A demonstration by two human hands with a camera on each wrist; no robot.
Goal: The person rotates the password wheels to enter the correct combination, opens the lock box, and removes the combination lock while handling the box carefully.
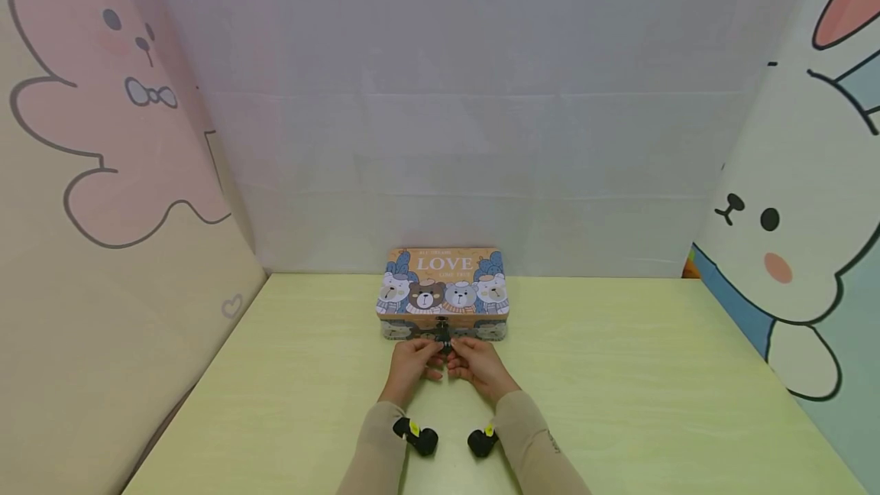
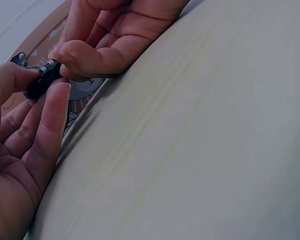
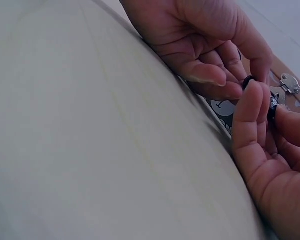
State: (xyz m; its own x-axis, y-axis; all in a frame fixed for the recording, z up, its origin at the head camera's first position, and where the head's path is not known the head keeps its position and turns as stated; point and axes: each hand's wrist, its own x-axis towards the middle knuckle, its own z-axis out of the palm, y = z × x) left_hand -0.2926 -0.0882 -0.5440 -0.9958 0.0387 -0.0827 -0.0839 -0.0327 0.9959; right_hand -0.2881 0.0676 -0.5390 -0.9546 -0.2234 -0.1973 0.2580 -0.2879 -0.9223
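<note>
A tin box (image 1: 443, 270) with cartoon bears and the word LOVE on its lid lies closed at the back middle of the table. At its front, below the metal clasp (image 3: 290, 83), is a small black padlock (image 2: 36, 89) with silvery parts in a row along one side. My left hand (image 1: 409, 363) pinches one end of the padlock between thumb and fingers. From the other side my right hand (image 1: 481, 365) pinches it too, fingertips close to the left ones. The fingers cover much of the padlock, so whether its shackle is fastened cannot be told.
The pale yellow-green table (image 1: 619, 373) spreads to both sides of the box. A white cloth wall (image 1: 481, 136) stands right behind it. Printed cartoon panels flank the table, a pink bear (image 1: 103, 136) left and a white rabbit (image 1: 797, 250) right.
</note>
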